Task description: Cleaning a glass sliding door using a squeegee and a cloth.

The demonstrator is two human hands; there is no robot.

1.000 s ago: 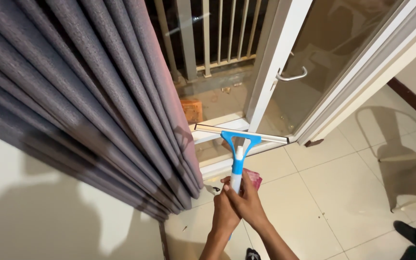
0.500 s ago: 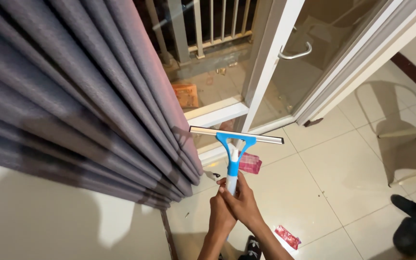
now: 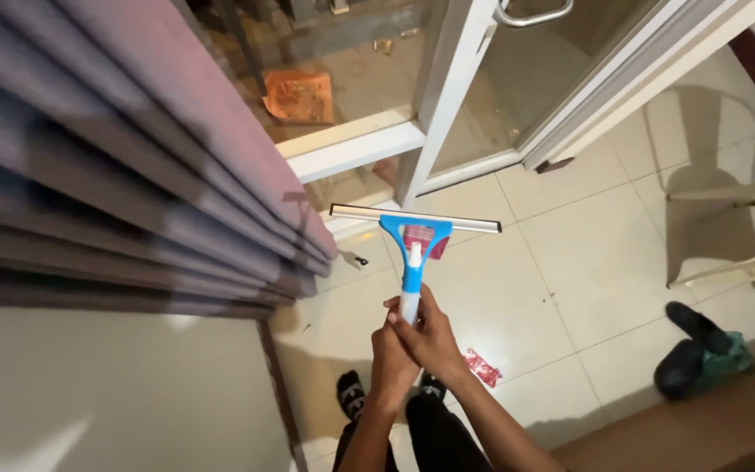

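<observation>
Two hands are seen from the head camera, closed together around the lower handle of a blue and white squeegee (image 3: 412,253): the left hand (image 3: 392,360) is wrapped beneath, and the right hand (image 3: 432,339) is laid over it, each grip shut tight on the handle. The squeegee is held upright above the tiled floor (image 3: 570,262), its metal blade level and just in front of the white door frame (image 3: 434,96). A grey curtain (image 3: 133,175) hangs to the left. A pink packet (image 3: 425,240) lies behind the blade, a red wrapper (image 3: 483,368) near the feet, and dark slippers (image 3: 688,345) beside a white chair (image 3: 744,236).
</observation>
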